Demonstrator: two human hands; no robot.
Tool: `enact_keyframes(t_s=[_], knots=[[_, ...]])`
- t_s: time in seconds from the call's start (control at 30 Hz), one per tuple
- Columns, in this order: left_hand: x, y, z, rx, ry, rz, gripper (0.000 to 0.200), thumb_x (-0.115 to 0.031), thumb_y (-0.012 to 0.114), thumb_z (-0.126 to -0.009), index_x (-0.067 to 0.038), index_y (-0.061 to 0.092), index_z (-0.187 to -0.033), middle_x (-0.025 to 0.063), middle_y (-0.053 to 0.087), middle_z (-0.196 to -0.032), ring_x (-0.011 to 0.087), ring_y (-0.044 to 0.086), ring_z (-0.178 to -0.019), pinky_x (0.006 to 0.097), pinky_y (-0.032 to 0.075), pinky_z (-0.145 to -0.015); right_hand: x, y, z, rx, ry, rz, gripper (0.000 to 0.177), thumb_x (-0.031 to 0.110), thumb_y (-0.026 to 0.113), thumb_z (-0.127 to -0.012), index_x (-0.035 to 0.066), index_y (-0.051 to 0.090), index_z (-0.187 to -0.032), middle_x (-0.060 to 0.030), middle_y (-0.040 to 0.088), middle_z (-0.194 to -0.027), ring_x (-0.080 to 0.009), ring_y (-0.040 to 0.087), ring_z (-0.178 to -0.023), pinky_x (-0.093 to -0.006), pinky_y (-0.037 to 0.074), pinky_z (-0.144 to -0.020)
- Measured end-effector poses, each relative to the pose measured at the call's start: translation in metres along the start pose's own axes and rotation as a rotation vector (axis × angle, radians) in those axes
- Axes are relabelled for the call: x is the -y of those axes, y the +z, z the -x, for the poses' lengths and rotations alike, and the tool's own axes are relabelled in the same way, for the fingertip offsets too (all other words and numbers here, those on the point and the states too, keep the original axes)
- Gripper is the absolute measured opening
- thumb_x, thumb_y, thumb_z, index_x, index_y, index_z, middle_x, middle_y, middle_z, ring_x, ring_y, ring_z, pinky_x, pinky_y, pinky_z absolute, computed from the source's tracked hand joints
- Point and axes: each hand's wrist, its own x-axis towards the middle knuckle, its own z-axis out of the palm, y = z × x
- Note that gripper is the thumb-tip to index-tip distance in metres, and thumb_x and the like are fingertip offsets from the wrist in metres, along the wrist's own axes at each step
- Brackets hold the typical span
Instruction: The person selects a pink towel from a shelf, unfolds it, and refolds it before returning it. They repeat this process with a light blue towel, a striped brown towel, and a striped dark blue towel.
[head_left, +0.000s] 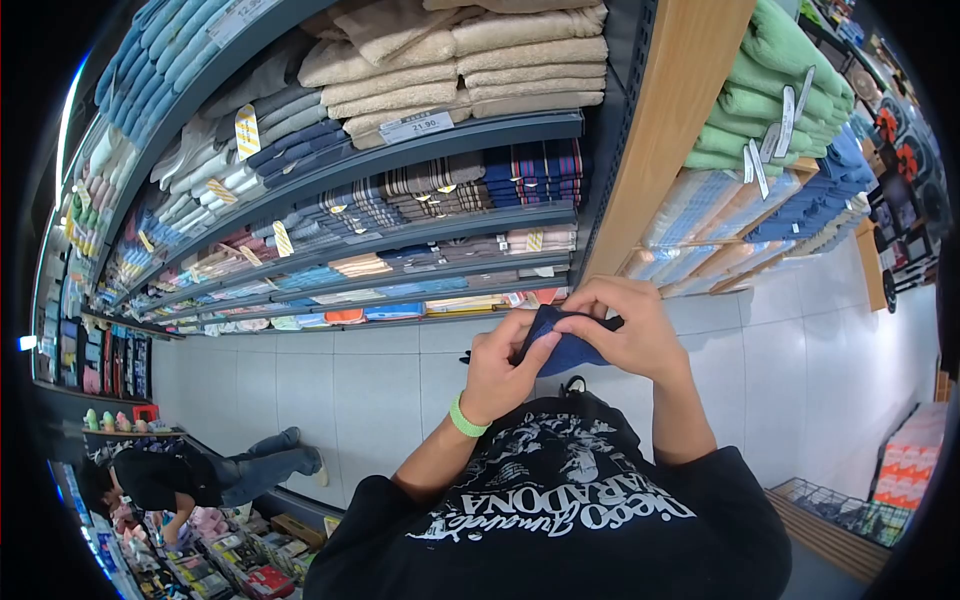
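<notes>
A navy blue cloth (570, 354), folded and small, is held up in front of my chest. My left hand (498, 368), with a light green band (467, 416) on its wrist, pinches the cloth's left edge between thumb and fingers. At the upper right part of the same cloth, my right hand (636, 328) is closed, its thumb pressed on the fabric and its fingers curled behind. Part of the cloth is hidden behind both hands. Just below it hangs a small black loop (574, 384) near my black shirt.
Shelves of folded towels (535, 75) rise in front, with price labels (416, 126) on their edges. A wooden post (672, 120) stands to the right, beside stacked green towels (765, 90). Another person (190, 478) leans over a display at lower left. Tiled floor (385, 375) lies below.
</notes>
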Motion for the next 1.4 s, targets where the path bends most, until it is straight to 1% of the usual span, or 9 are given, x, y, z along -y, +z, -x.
enact_keyframes(t_s=[0.07,0.2,0.4,0.57,0.7,0.8,0.87,1.07,1.4], knots=[[-0.008,0.007,-0.001,-0.013,-0.042,0.424,0.026,-0.011,0.071,-0.091,0.003,0.063,-0.111,0.0089,0.069,-0.076,0.0067,0.059,-0.069,0.0249,0.049,-0.064,0.005,-0.004,0.0,0.036,0.058,-0.004,0.017,0.012,0.078,-0.079,0.003,0.069,-0.089,-0.0079,0.066,-0.077,-0.0198,0.062,-0.066,-0.0295,0.049,-0.063],[0.016,-0.01,-0.002,0.432,-0.162,0.042,0.029,-0.017,0.076,-0.088,0.005,0.067,-0.105,0.0063,0.072,-0.095,0.0107,0.063,-0.078,0.028,0.053,-0.074,0.006,-0.005,-0.006,0.021,0.05,-0.125,0.013,0.01,0.077,-0.08,0.001,0.069,-0.085,-0.0058,0.066,-0.074,-0.0123,0.06,-0.062,-0.0251,0.047,-0.059],[0.023,-0.017,0.002,0.374,-0.245,0.558,0.031,-0.016,0.074,-0.089,0.003,0.066,-0.112,0.0069,0.07,-0.107,0.0127,0.064,-0.095,0.0287,0.052,-0.086,-0.081,-0.016,-0.024,0.285,0.388,-0.566,0.027,0.024,0.058,-0.1,0.001,0.07,-0.101,-0.0034,0.069,-0.079,-0.0117,0.066,-0.073,-0.0239,0.052,-0.069],[0.024,-0.024,-0.009,0.097,-0.354,0.879,0.038,-0.016,0.071,-0.092,-0.001,0.059,-0.124,0.0085,0.066,-0.116,0.0169,0.066,-0.099,0.0313,0.054,-0.086,-0.186,0.054,0.036,-0.177,1.0,-1.126,0.054,0.046,0.052,-0.1,0.001,0.056,-0.13,-0.0143,0.066,-0.117,-0.0214,0.066,-0.101,-0.0334,0.056,-0.082],[0.042,-0.036,-0.024,-0.09,-0.526,0.802,0.035,-0.017,0.067,-0.094,0.001,0.057,-0.123,0.0112,0.067,-0.114,0.0198,0.068,-0.098,0.034,0.057,-0.084,-0.15,0.067,0.076,-0.315,0.949,-1.351,0.064,0.048,0.057,-0.096,0.0,0.049,-0.137,-0.0155,0.06,-0.128,-0.0235,0.061,-0.114,-0.0379,0.054,-0.091],[0.066,-0.039,-0.03,-0.237,-0.624,0.697,0.031,-0.021,0.067,-0.095,0.001,0.062,-0.116,0.0115,0.068,-0.111,0.021,0.067,-0.097,0.0349,0.056,-0.082,-0.154,0.07,0.087,-0.031,0.772,-1.484,0.061,0.037,0.064,-0.095,0.0,0.046,-0.14,-0.0145,0.06,-0.127,-0.0239,0.059,-0.116,-0.0407,0.051,-0.097],[0.081,-0.041,-0.032,-0.214,-0.649,0.698,0.034,-0.022,0.067,-0.095,0.001,0.06,-0.118,0.0115,0.067,-0.112,0.0214,0.067,-0.098,0.034,0.056,-0.084,-0.132,0.064,0.072,0.132,0.775,-1.108,0.061,0.024,0.071,-0.09,-0.001,0.045,-0.14,-0.0141,0.059,-0.127,-0.0236,0.06,-0.115,-0.0405,0.051,-0.098],[0.095,-0.037,-0.022,0.007,-0.587,0.743,0.048,-0.021,0.068,-0.094,0.002,0.05,-0.132,0.0109,0.062,-0.122,0.0193,0.062,-0.108,0.0303,0.052,-0.092,-0.122,0.057,0.061,-0.168,0.981,-1.179,0.058,0.018,0.074,-0.088,-0.003,0.049,-0.135,-0.015,0.06,-0.126,-0.0245,0.061,-0.114,-0.0365,0.052,-0.096],[0.094,-0.035,-0.023,0.079,-0.535,0.459,0.049,-0.016,0.064,-0.096,0.004,0.045,-0.137,0.0123,0.059,-0.126,0.018,0.058,-0.113,0.03,0.049,-0.095,-0.131,0.058,0.066,-0.074,0.889,-1.143,0.053,0.015,0.074,-0.087,0.0,0.052,-0.132,-0.0118,0.061,-0.124,-0.0217,0.06,-0.112,-0.0356,0.049,-0.098]])
